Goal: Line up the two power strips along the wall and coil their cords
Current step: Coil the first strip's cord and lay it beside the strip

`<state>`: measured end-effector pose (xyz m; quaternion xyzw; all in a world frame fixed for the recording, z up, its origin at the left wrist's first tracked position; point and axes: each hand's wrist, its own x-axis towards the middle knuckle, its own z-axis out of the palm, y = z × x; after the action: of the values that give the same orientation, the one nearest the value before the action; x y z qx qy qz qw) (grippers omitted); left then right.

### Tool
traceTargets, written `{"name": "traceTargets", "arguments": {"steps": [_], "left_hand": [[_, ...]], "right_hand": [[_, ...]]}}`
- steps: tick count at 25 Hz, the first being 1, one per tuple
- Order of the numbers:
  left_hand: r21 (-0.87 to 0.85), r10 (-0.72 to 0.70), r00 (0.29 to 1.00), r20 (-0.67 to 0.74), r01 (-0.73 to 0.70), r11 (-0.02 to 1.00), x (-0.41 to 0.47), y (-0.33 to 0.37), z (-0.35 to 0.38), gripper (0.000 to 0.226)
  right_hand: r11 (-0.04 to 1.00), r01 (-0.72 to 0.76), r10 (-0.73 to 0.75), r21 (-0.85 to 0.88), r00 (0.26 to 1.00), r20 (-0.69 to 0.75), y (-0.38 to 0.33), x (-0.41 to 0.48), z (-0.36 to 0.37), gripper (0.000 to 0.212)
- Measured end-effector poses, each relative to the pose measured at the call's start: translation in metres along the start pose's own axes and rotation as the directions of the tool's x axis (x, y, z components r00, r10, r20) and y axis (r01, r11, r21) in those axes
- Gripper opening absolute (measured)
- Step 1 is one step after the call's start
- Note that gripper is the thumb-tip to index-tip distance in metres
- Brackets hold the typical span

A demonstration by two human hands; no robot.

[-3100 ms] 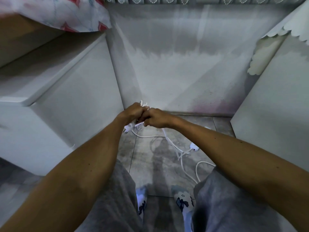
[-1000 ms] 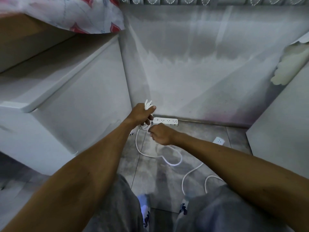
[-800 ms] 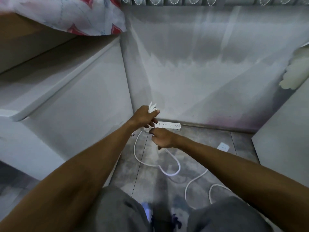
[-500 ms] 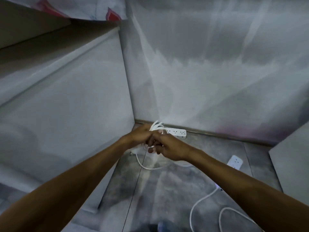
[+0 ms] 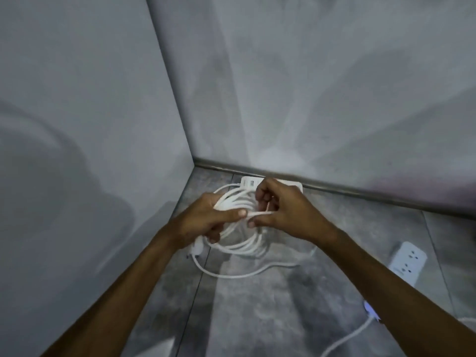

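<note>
A white power strip (image 5: 247,182) lies along the foot of the back wall, mostly hidden behind my hands. Its white cord (image 5: 239,247) is gathered into several loops. My left hand (image 5: 206,222) grips the bundle of loops on its left side. My right hand (image 5: 280,212) pinches a strand of the same cord just right of my left thumb. The cord's plug (image 5: 196,251) hangs below my left hand. A second white power strip (image 5: 407,262) lies on the floor at the right, away from the wall, with its cord (image 5: 345,341) trailing toward the bottom edge.
A white cabinet side (image 5: 90,124) stands close on the left and meets the grey back wall (image 5: 309,86) in a corner. A dark skirting strip (image 5: 360,191) runs along the wall's foot. The floor (image 5: 270,305) is grey tile.
My view has tipped down and come closer to the corner. The loose cord that lay on the floor is now mostly gathered into the loops, and both hands have lowered in front of the first strip.
</note>
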<state>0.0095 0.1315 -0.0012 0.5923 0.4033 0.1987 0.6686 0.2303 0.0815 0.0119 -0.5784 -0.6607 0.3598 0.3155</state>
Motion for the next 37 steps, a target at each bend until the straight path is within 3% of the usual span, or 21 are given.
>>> {"name": "traceTargets", "arguments": {"steps": [4, 7, 14, 18, 20, 23, 26, 30, 33, 37], "left_hand": [[-0.094, -0.013, 0.999, -0.045, 0.008, 0.996, 0.004, -0.034, -0.030, 0.033], [0.000, -0.010, 0.996, -0.085, 0.010, 1.000, -0.005, -0.040, -0.041, 0.039], [0.094, 0.027, 0.917, -0.399, 0.011, 0.996, -0.007, -0.048, -0.033, 0.029], [-0.051, -0.074, 0.876, -0.476, 0.056, 0.997, -0.003, -0.064, -0.022, 0.040], [-0.147, -0.104, 0.874, -0.475, 0.038, 0.988, 0.000, -0.070, -0.015, 0.044], [-0.361, -0.128, 0.897, -0.422, -0.037, 0.932, 0.002, -0.070, -0.002, 0.045], [-0.465, -0.131, 0.913, -0.387, -0.071, 0.882, 0.006, -0.062, 0.009, 0.046], [-0.566, -0.181, 0.883, -0.432, -0.109, 0.817, 0.011, -0.058, 0.018, 0.045], [-0.609, -0.247, 0.838, -0.487, -0.123, 0.784, 0.016, -0.062, 0.028, 0.047], [-0.580, -0.243, 0.789, -0.564, -0.169, 0.797, 0.018, -0.071, 0.040, 0.033]], "right_hand": [[0.986, -0.121, 0.136, 0.118, 0.983, -0.126, 0.052, -0.008, -0.013, 0.034], [0.966, -0.152, 0.183, 0.210, 0.973, -0.141, 0.070, -0.024, -0.003, 0.026], [0.945, -0.318, 0.326, 0.073, 0.927, -0.188, 0.076, -0.034, 0.057, 0.016], [0.891, -0.353, 0.434, 0.285, 0.847, -0.308, 0.072, -0.035, 0.077, 0.014], [0.841, -0.386, 0.494, 0.378, 0.834, -0.245, 0.070, -0.035, 0.085, 0.021], [0.694, -0.472, 0.566, 0.544, 0.825, -0.007, 0.064, -0.037, 0.095, 0.031], [0.581, -0.495, 0.583, 0.646, 0.807, 0.093, 0.057, -0.031, 0.100, 0.038], [0.299, -0.447, 0.563, 0.843, 0.796, 0.222, 0.043, -0.023, 0.110, 0.057], [0.295, -0.451, 0.551, 0.843, 0.801, 0.235, 0.029, -0.022, 0.130, 0.048], [0.228, -0.425, 0.646, 0.876, 0.739, 0.190, 0.023, -0.016, 0.148, 0.057]]}}
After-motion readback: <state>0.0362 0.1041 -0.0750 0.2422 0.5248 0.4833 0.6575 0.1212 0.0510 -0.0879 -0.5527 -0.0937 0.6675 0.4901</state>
